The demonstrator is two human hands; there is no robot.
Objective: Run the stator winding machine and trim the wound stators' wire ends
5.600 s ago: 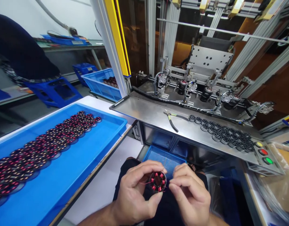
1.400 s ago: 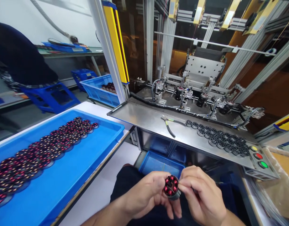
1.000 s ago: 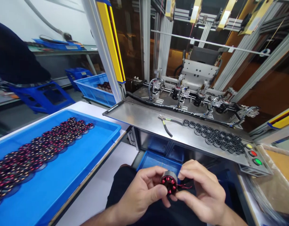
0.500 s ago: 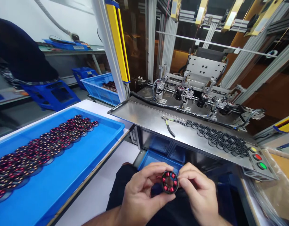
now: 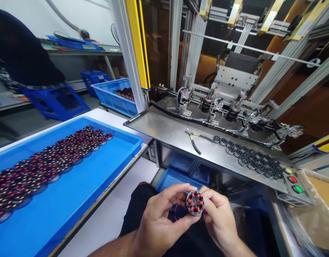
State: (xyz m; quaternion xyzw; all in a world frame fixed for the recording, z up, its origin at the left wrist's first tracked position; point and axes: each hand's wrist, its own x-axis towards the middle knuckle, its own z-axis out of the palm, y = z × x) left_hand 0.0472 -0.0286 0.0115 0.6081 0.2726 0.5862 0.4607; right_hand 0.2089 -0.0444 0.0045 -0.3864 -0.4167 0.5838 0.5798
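In front of my lap, a round motor stator (image 5: 195, 202) with red wire coils faces up toward me. My left hand (image 5: 164, 217) is closed on it, with the thumb at its lower edge and the fingers at its upper left. Against its right rim, my right hand (image 5: 219, 214) has its thumb and fingers pressed together. What lies behind those fingertips is hidden. A thin red wire (image 5: 176, 213) curls below the stator, beside my left fingers.
To the left, a blue tray (image 5: 100, 171) carries rows of wound stators (image 5: 54, 160). Cutting pliers (image 5: 193, 141) and black unwound cores (image 5: 252, 157) lie on the metal ledge (image 5: 159, 130). Behind is a winding machine (image 5: 231, 103); buttons (image 5: 297, 189) sit right. A seated person (image 5: 22, 46) is far left.
The stator has turned and tilted between my hands, showing more of its rim. My right hand has shifted left and closer around it. The red wire has come into view below.
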